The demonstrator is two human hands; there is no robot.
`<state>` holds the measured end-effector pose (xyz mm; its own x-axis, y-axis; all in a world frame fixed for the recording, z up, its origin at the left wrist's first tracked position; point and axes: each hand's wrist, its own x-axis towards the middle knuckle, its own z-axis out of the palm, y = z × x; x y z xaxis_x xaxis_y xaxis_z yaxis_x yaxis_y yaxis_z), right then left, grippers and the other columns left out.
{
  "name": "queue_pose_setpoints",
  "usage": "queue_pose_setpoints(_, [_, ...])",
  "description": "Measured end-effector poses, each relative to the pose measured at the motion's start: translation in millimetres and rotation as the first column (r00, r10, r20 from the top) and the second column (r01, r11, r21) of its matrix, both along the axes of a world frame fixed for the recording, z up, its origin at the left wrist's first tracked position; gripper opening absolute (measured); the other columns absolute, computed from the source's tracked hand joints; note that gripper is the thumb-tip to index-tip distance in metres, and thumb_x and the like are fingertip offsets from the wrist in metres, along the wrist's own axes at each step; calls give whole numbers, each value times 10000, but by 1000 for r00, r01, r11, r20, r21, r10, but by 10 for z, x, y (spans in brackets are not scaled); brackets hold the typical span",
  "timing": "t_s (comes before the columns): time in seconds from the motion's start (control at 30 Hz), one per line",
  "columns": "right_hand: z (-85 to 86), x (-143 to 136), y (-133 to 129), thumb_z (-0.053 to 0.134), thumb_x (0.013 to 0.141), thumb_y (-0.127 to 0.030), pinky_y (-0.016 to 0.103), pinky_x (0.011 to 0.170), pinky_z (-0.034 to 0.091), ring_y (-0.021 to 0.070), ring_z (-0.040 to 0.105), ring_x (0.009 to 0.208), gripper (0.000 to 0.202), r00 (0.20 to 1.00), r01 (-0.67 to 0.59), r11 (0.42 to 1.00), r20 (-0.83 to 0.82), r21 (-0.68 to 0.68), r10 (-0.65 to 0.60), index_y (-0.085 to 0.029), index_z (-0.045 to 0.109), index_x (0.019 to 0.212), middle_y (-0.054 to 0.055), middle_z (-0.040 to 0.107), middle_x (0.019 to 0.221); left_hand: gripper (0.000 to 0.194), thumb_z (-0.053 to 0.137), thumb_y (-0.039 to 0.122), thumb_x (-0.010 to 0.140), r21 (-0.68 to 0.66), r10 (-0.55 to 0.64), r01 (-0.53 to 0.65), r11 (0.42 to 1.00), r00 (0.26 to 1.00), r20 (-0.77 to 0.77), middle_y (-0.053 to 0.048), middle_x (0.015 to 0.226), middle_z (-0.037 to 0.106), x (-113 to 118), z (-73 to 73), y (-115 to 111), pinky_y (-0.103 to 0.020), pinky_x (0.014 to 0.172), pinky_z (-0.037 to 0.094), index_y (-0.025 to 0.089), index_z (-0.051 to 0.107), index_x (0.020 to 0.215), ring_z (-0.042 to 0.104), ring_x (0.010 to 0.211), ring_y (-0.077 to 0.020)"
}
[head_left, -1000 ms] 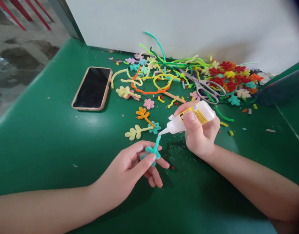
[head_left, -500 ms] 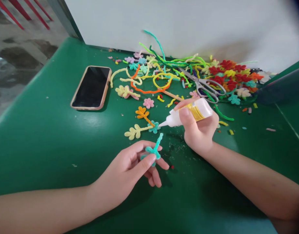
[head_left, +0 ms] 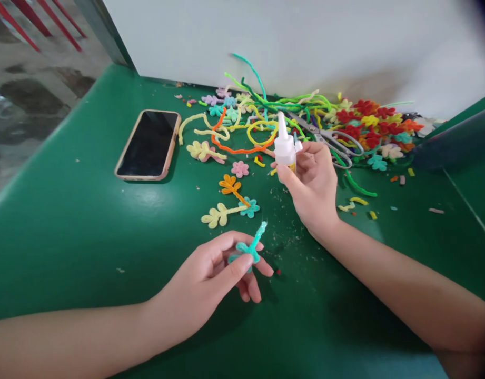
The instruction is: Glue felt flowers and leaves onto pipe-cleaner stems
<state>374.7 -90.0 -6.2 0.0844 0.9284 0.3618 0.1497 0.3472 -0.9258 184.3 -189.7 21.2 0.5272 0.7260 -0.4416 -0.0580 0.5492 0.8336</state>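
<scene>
Between thumb and fingers, my left hand (head_left: 226, 268) pinches a turquoise pipe-cleaner piece (head_left: 255, 247), its stem pointing up with a wet, shiny tip. My right hand (head_left: 313, 184) grips a white glue bottle (head_left: 285, 150) upright, nozzle up. Just beyond my left hand lies a turquoise flower (head_left: 249, 208), with the stems of an orange leaf piece (head_left: 229, 184) and a pale yellow leaf piece (head_left: 216, 215) resting on it. A pink flower (head_left: 239, 169) lies farther back.
On the green table (head_left: 88, 226) a phone (head_left: 148, 143) lies at the left. Metal scissors (head_left: 333, 138) rest among green pipe cleaners at the back. A pile of colourful flowers (head_left: 372, 123) is at the back right, beside a dark cylindrical object (head_left: 455, 139). Small scraps are scattered around.
My right hand has lifted the glue bottle away from the turquoise flower and turned it from nozzle-left to nozzle-up. My left hand has barely moved.
</scene>
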Motion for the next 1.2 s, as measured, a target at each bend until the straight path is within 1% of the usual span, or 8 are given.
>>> queue_pose_setpoints(0.1, [-81, 16, 58, 720, 752, -255, 337, 810, 544, 159, 641, 902, 357, 1000, 2, 1000, -3, 0, -2, -259, 445, 980, 13, 598, 982, 164, 486, 332, 951, 16, -11, 12, 1000, 1000, -17, -27, 883, 655, -7, 5, 4, -249, 632, 502, 185, 546, 991, 634, 670, -113])
queue_pose_setpoints(0.23, [-87, 6, 87, 740, 733, -256, 359, 834, 542, 179, 658, 944, 435, 993, -118, 992, -16, -35, 117, -250, 423, 1032, 23, 612, 1010, 168, 498, 329, 939, 33, -23, 24, 999, 999, -35, -17, 772, 642, 1, 32, 22, -244, 627, 495, 174, 557, 963, 627, 668, -124])
queue_pose_setpoints(0.37, [-54, -13, 84, 744, 736, -271, 375, 837, 539, 192, 667, 920, 430, 972, -170, 980, 143, -107, 184, -232, 478, 1071, 27, 649, 968, 175, 493, 330, 930, 17, -24, 25, 1000, 998, -51, -8, 670, 632, 17, 60, 38, -244, 617, 484, 165, 542, 964, 623, 655, -135])
queue_pose_setpoints(0.67, [-74, -31, 109, 721, 769, -281, 423, 942, 519, 246, 639, 1104, 478, 893, -258, 961, 353, -103, 278, -269, 474, 1178, 32, 683, 1102, 212, 488, 378, 933, -1, -2, 2, 1000, 997, -72, -2, 655, 666, 15, -2, 11, -247, 637, 478, 185, 515, 1015, 610, 636, -125])
queue_pose_setpoints(0.87, [-77, 4, 64, 718, 765, -346, 473, 1035, 446, 266, 524, 1245, 749, 912, -191, 981, 377, 41, 162, -267, 274, 1364, 121, 508, 1358, 219, 525, 378, 915, 11, 0, 1, 1000, 997, -75, 6, 644, 663, 17, 20, 18, -234, 635, 476, 185, 536, 1019, 605, 636, -118])
queue_pose_setpoints(0.97, [-16, 42, 9, 588, 859, -363, 487, 984, 472, 260, 550, 1184, 591, 943, -77, 982, 331, 174, 15, -286, 263, 1346, 130, 475, 1344, 224, 534, 375, 911, 12, -1, 2, 1000, 997, -75, 8, 656, 656, 10, 29, 13, -231, 637, 480, 183, 538, 1027, 605, 646, -116])
queue_pose_setpoints(1.07, [97, 54, -56, 548, 872, -407, 458, 927, 493, 259, 557, 1125, 494, 950, 47, 956, 283, 289, -132, -282, 324, 1295, 133, 478, 1285, 203, 552, 363, 906, 14, 8, -7, 1000, 998, -66, 14, 682, 639, 1, 21, 10, -225, 638, 485, 187, 544, 1006, 606, 660, -112])
queue_pose_setpoints(1.2, [152, 18, -107, 587, 845, -368, 426, 920, 493, 235, 571, 1079, 468, 945, 3, 975, 319, 223, -76, -258, 377, 1249, 126, 504, 1256, 171, 554, 349, 908, 15, 5, -5, 1000, 999, -34, 21, 709, 611, -5, 1, 16, -216, 625, 488, 191, 564, 974, 602, 662, -103])
